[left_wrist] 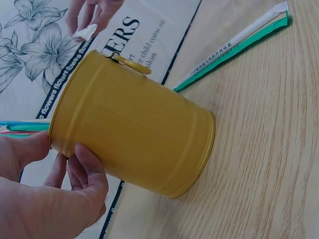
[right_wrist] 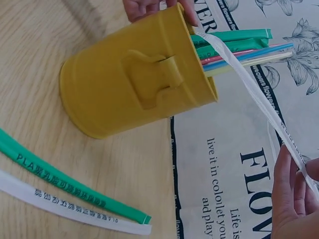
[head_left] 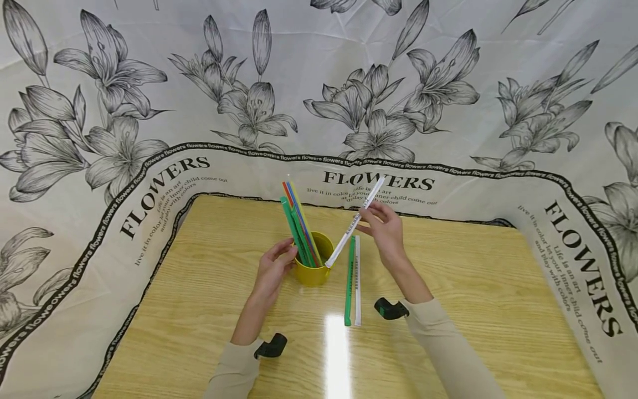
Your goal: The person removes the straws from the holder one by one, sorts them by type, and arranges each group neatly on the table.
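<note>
Left hand (head_left: 273, 270) at nine o'clock, thumb and fingers gripping the yellow bucket (head_left: 311, 275) by its rim; right hand (head_left: 389, 233) up at two, and I'm pinching a white-wrapped straw (head_left: 353, 226), its lower tip right by the rim at four! Inside, green-wrapped straws (head_left: 292, 221) and thin coloured straws (head_left: 294, 199) lean toward eleven. Out at four, a green straw (head_left: 350, 282) and a second white one (head_left: 357, 282) lie side by side on the wooden table (head_left: 199, 277).

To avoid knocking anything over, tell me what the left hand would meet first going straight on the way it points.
Most likely the yellow bucket: the left hand touches it near the rim, with no visible gap between.
</note>
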The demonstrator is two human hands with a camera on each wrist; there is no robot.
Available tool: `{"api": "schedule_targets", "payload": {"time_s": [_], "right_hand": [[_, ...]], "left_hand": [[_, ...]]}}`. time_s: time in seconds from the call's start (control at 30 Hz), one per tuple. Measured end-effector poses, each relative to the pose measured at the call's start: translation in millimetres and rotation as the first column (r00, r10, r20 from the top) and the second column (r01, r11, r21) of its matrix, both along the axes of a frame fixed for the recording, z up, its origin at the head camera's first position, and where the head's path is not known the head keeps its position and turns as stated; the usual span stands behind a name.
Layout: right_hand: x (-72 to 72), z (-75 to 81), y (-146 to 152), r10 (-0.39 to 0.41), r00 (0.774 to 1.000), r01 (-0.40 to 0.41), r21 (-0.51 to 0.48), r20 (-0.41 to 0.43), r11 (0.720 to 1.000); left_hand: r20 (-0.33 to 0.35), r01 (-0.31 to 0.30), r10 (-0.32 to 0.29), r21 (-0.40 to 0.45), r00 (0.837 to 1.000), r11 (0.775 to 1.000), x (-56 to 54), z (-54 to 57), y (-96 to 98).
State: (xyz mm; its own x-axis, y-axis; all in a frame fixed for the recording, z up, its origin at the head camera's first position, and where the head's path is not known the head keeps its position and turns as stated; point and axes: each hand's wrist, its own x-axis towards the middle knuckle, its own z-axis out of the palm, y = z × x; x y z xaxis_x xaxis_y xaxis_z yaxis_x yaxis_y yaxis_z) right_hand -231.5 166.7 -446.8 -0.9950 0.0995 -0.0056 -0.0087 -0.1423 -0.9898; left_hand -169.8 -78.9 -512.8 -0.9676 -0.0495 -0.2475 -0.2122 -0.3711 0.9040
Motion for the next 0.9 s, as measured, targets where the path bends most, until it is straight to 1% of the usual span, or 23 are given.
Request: {"api": "schedule_targets", "payload": {"time_s": [0.3,0.53,0.77,0.9], "right_hand": [[7.1,-14.3,12.5,0.004,0.999,-0.006,0.062,0.042,0.998],[16.0,-32.7,23.7,0.009,0.998,-0.015,0.106,0.062,0.994],[26.1,-51.2,35.0,-0.004,0.993,-0.014,0.159,0.119,0.987],[31.5,-60.7,39.4,0.005,0.991,-0.031,0.192,0.131,0.981]], "left_hand": [[-0.005,0.009,-0.009,-0.007,1.000,1.000,0.3,0.0,-0.8],[-0.001,0.003,-0.003,-0.001,1.000,1.000,0.3,-0.6,-0.5],[0.002,0.006,-0.006,0.012,1.000,1.000,0.0,-0.1,-0.1],[0.001,0.003,-0.003,0.013,1.000,1.000,0.3,-0.1,-0.6]]}}
